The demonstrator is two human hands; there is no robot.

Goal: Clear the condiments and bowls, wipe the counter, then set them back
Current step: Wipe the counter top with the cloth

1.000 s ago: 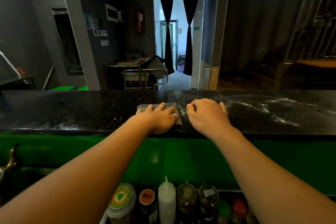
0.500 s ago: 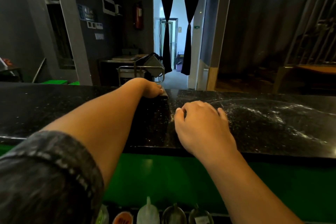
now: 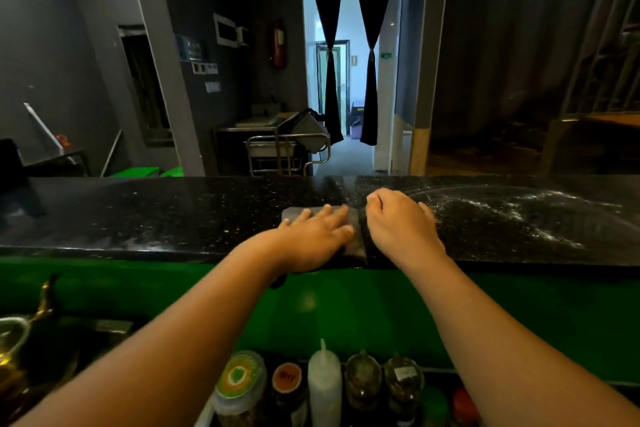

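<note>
From my feed, the black speckled counter (image 3: 145,215) runs across the whole view, dull on its left stretch. A grey folded cloth (image 3: 355,236) lies flat near the front edge at the middle, one end reaching the edge. My left hand (image 3: 313,239) presses down on it, palm flat, fingers spread and pointing away from me, forearm stretched forward. Just beside the cloth, my right hand (image 3: 401,222) rests on the stone with fingers curled loosely under, holding nothing. Right of it the surface shows pale wet streaks (image 3: 512,211). Below the green front panel (image 3: 519,315), the condiments (image 3: 325,388) stand in a row: a lidded jar, a white squeeze bottle, glass jars.
</note>
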